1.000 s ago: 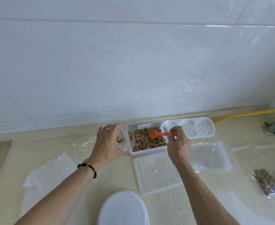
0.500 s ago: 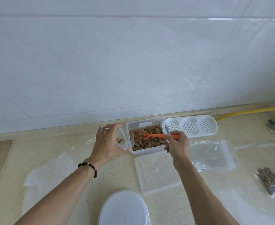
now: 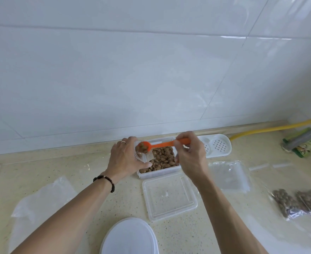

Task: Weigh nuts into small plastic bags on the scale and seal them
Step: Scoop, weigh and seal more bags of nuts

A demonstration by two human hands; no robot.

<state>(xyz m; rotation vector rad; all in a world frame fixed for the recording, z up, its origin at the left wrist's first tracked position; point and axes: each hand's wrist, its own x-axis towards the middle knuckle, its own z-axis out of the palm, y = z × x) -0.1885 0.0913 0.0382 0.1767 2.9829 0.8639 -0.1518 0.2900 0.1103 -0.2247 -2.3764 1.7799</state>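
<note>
My left hand [image 3: 125, 158] grips a small clear plastic bag [image 3: 145, 156] by its mouth, held up beside the left end of a clear box of nuts [image 3: 164, 159]. My right hand [image 3: 191, 156] pinches the handle of an orange spoon [image 3: 157, 145]. The spoon's bowl is heaped with nuts and sits over the bag's mouth. A white oval scale [image 3: 129, 237] lies at the near edge between my forearms.
The box's clear lid [image 3: 169, 196] lies just in front of it. A white perforated tray [image 3: 217, 147] sits behind right. Spare clear bags [image 3: 229, 176] and two filled nut bags [image 3: 297, 201] lie to the right. A crumpled bag [image 3: 41, 200] is at left, a yellow hose [image 3: 272, 127] by the wall.
The spoon dipped into the nuts in the box, then came up loaded and swung left over the bag's mouth. My left hand kept the bag in place.
</note>
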